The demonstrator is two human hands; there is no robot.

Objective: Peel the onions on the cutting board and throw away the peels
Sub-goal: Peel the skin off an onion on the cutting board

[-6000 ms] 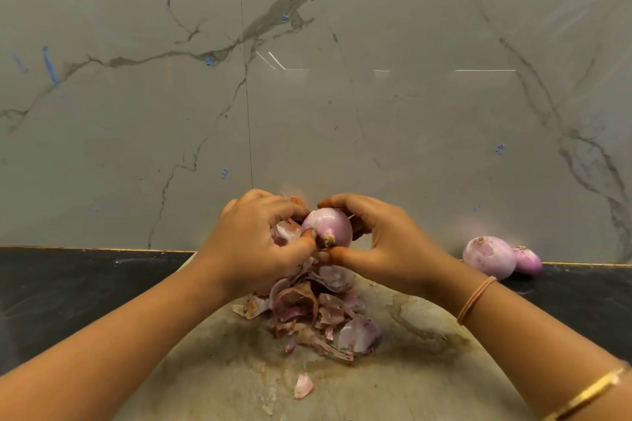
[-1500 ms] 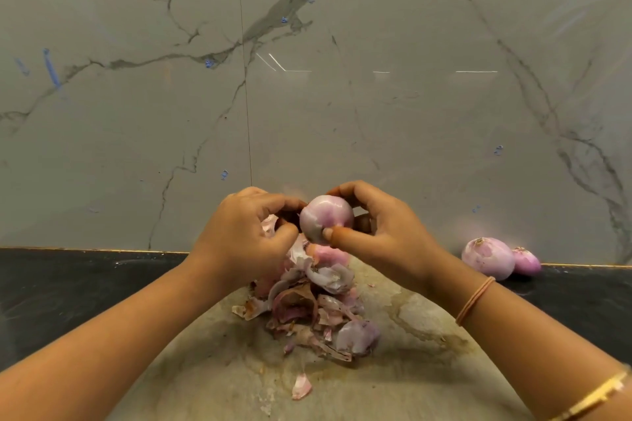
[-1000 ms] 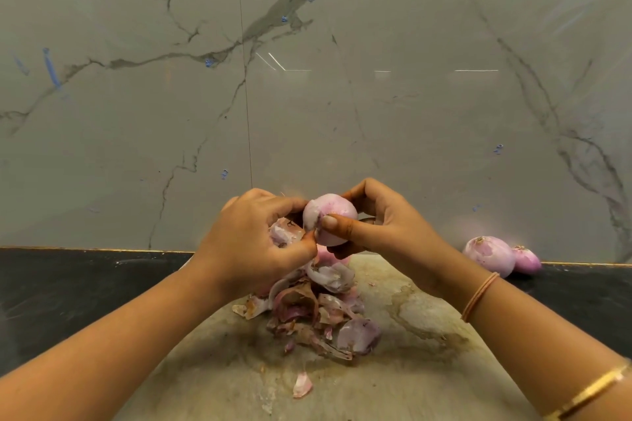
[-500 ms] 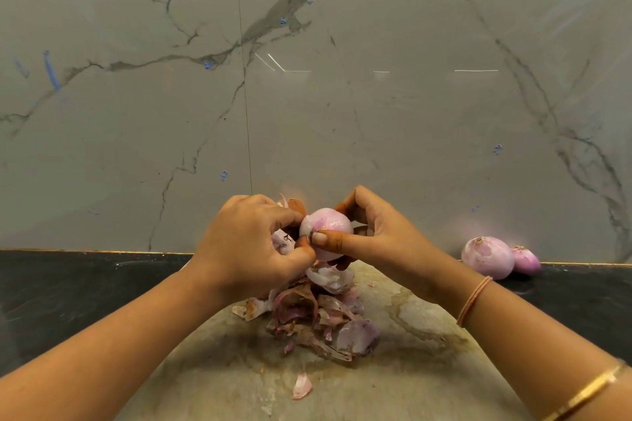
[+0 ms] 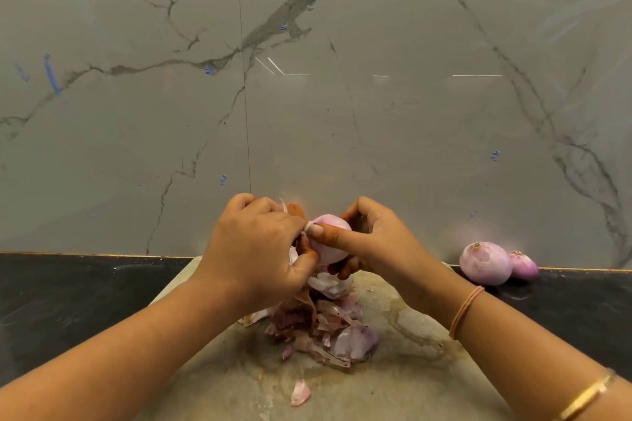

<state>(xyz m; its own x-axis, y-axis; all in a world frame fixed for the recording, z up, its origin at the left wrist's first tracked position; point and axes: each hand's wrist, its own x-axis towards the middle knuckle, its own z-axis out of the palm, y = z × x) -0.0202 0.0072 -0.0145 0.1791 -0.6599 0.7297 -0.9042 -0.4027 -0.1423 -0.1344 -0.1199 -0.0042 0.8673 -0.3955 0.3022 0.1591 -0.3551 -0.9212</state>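
Onion held above the cutting board's (image 5: 393,386) far edge.
The right hand (image 5: 372,244) grips the onion (image 5: 330,243), long axis roughly level, tip toward the left hand (image 5: 253,249), which pinches a skin strip (image 5: 306,227) there, over the peel pile (image 5: 318,325).

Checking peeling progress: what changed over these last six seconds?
The onion has been turned in the hands: its root end, which faced the camera, is now hidden, and the thumb of the right hand lies across it. The left hand still picks at its skin. The peel pile, loose peel and two onions off to the right stayed put.
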